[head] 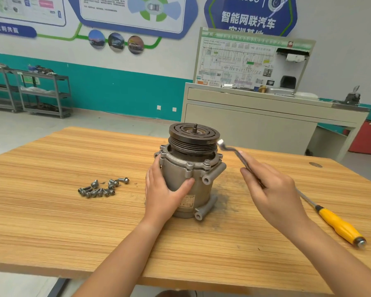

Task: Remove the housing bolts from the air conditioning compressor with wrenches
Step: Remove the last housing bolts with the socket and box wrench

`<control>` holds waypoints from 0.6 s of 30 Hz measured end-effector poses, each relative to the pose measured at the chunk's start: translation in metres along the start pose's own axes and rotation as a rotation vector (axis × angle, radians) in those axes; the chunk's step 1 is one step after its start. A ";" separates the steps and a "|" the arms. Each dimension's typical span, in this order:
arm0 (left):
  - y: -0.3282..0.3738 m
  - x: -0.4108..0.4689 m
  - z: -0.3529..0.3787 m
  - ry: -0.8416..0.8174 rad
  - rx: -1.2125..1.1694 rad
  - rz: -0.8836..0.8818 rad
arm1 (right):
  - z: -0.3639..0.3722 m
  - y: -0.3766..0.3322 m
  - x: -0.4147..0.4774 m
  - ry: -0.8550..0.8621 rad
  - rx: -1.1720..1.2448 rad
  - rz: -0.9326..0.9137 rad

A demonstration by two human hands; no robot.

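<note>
— What are the fingers of the left hand (pixel 165 189) doing?

— They are curled round the left side of the air conditioning compressor (pixel 191 179), and the thumb lies pressed across the front of its grey housing, just above the label.

— And the right hand (pixel 272 189)?

— Its fingers are closed round the shank of a ring wrench (pixel 229 149). The ring end points up and left, just beside the black pulley (pixel 194 136). It is in the air and sits on no bolt.

— Where does the compressor stand?

— Upright in the middle of the frame, on the wooden table (pixel 51 221), with the pulley on top. Two flange bolts (pixel 207 162) show on the rim under the pulley.

— What lies around it?

— A pile of loose bolts (pixel 101 188) lies left of the compressor, apart from it. At the lower right of the frame lies a screwdriver (pixel 338 226) with a yellow handle; its shaft passes behind the right hand.
</note>
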State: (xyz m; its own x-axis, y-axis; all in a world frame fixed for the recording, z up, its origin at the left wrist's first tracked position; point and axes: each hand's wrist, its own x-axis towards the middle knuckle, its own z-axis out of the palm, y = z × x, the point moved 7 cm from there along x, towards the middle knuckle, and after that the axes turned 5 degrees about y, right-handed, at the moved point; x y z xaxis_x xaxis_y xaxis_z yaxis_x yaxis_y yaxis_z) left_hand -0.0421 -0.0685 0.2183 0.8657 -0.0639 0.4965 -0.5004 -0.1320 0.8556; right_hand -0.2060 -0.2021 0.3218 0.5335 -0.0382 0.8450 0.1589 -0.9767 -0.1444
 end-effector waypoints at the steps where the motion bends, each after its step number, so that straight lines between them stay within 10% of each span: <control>1: -0.001 0.000 0.000 -0.002 0.001 0.000 | -0.003 -0.005 -0.003 -0.038 -0.123 -0.028; 8: -0.003 0.002 0.001 0.004 0.018 0.027 | 0.000 -0.008 0.002 -0.336 -0.711 0.064; 18: -0.001 0.002 0.001 0.017 0.025 0.043 | 0.025 -0.045 0.024 -0.713 -0.814 -0.034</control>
State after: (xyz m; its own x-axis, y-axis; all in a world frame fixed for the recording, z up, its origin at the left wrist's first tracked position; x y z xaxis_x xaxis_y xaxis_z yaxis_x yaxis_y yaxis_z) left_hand -0.0401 -0.0692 0.2181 0.8431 -0.0528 0.5351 -0.5363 -0.1541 0.8298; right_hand -0.1792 -0.1539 0.3353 0.9414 -0.1333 0.3097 -0.2761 -0.8319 0.4813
